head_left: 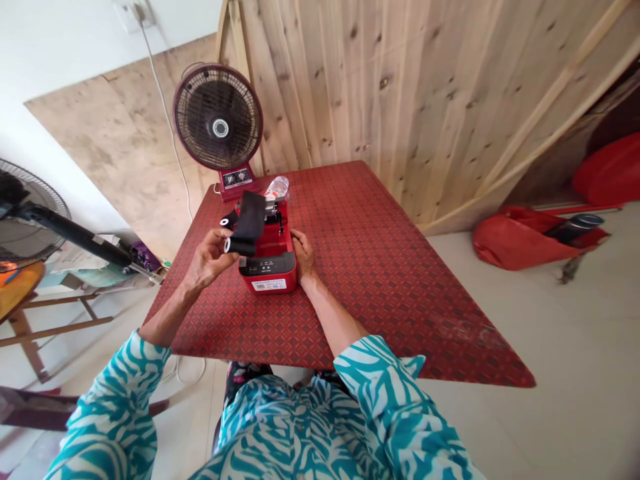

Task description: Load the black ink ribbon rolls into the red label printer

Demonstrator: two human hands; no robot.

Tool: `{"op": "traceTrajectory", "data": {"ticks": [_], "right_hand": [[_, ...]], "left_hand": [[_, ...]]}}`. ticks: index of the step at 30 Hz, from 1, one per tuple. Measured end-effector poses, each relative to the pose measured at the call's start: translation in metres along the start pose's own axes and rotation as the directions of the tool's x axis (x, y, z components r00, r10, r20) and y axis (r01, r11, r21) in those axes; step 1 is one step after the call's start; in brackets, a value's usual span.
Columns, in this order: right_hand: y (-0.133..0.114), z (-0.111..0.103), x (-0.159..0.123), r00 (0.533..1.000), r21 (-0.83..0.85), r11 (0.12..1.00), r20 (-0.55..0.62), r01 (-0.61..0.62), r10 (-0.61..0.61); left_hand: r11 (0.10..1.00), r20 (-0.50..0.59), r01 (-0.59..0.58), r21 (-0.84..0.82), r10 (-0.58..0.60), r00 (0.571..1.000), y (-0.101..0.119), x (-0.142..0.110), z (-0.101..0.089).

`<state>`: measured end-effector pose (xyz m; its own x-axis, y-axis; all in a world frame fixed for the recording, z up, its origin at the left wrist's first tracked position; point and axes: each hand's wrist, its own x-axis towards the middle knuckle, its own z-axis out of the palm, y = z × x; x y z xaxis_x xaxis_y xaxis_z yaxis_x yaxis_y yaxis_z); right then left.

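Note:
A red and black label printer [270, 282] sits on the table with its top up and its red interior showing. My left hand [213, 257] pinches the end of a black ribbon roll [240, 245] with a white core, just left of the printer. From this roll a wide black band runs up to a second roll [229, 221], also with a white core. My right hand [303, 257] lies against the printer's right side, with its thumb near the top edge and its fingers partly hidden. A white label [269, 285] is stuck on the printer's front.
The table [370, 280] has a red patterned cover. Behind the printer are a clear plastic bottle [278, 188] and a dark red fan [220, 127]. A wooden panel stands behind the table. A second fan [45, 207] is at left, and a red bag [525, 237] lies on the floor at right.

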<state>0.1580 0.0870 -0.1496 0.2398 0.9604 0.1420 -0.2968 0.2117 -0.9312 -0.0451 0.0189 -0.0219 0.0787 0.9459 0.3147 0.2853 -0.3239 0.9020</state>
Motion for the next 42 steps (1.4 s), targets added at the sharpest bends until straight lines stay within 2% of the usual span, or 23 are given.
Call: {"op": "traceTrajectory", "data": {"ticks": [3, 7, 11, 14, 18, 22, 25, 26, 28, 31, 33, 35, 38, 40, 42], "right_hand": [[0.0, 0.0, 0.0, 1.0, -0.001, 1.0, 0.002, 0.026, -0.026], [0.003, 0.001, 0.002, 0.998, 0.008, 0.999, 0.014, 0.053, -0.053], [0.005, 0.002, 0.005, 0.997, -0.014, 0.997, 0.014, 0.078, -0.078], [0.004, 0.003, 0.005, 0.998, -0.024, 0.997, 0.009, 0.068, -0.067], [0.003, 0.003, 0.004, 0.998, -0.02, 0.998, 0.002, 0.066, -0.066], [0.002, 0.001, 0.004, 0.998, -0.004, 0.998, 0.009, 0.057, -0.057], [0.002, 0.0, 0.004, 0.999, -0.002, 0.999, 0.008, 0.048, -0.048], [0.002, 0.0, 0.003, 0.999, 0.0, 0.999, 0.009, 0.049, -0.049], [0.001, 0.0, 0.002, 0.999, 0.008, 0.999, 0.012, 0.051, -0.051], [0.0, 0.0, 0.001, 0.999, 0.017, 0.999, 0.017, 0.043, -0.043], [-0.001, 0.0, 0.001, 0.999, 0.015, 0.999, 0.024, 0.03, -0.031], [-0.002, 0.0, 0.001, 0.999, 0.006, 1.0, 0.022, 0.023, -0.023], [-0.002, -0.001, 0.001, 1.0, -0.014, 1.0, 0.013, 0.024, -0.024], [-0.001, -0.002, 0.001, 1.0, -0.024, 0.999, 0.013, 0.026, -0.025], [-0.001, -0.003, 0.001, 1.0, -0.031, 0.999, 0.015, 0.025, -0.024]], "left_hand": [[0.999, 0.138, 0.021, 0.032, -0.025, 0.99, 0.005, 0.012, 0.026], [0.964, 0.193, 0.02, 0.265, -0.074, 0.978, 0.004, 0.031, 0.044], [0.834, 0.189, -0.016, 0.551, -0.107, 0.976, 0.008, 0.042, 0.043], [0.715, 0.231, -0.053, 0.697, -0.153, 0.961, 0.012, 0.048, 0.039], [0.594, 0.369, -0.191, 0.781, -0.193, 0.909, 0.014, 0.059, 0.037], [0.483, 0.487, -0.317, 0.816, -0.279, 0.828, 0.014, 0.071, 0.042], [0.401, 0.517, -0.394, 0.827, -0.268, 0.813, 0.012, 0.078, 0.044], [0.404, 0.524, -0.402, 0.822, -0.256, 0.813, 0.01, 0.079, 0.043], [0.477, 0.527, -0.37, 0.797, -0.249, 0.813, 0.007, 0.08, 0.038], [0.69, 0.515, -0.226, 0.687, -0.243, 0.822, 0.001, 0.076, 0.027], [0.813, 0.49, -0.138, 0.566, -0.197, 0.849, -0.004, 0.069, 0.02], [0.871, 0.435, -0.091, 0.484, -0.149, 0.888, -0.008, 0.06, 0.017], [0.845, 0.378, -0.089, 0.528, -0.14, 0.915, -0.01, 0.054, 0.019], [0.768, 0.414, -0.149, 0.623, -0.162, 0.895, -0.006, 0.057, 0.023], [0.652, 0.478, -0.243, 0.719, -0.21, 0.853, 0.001, 0.064, 0.027]]}}
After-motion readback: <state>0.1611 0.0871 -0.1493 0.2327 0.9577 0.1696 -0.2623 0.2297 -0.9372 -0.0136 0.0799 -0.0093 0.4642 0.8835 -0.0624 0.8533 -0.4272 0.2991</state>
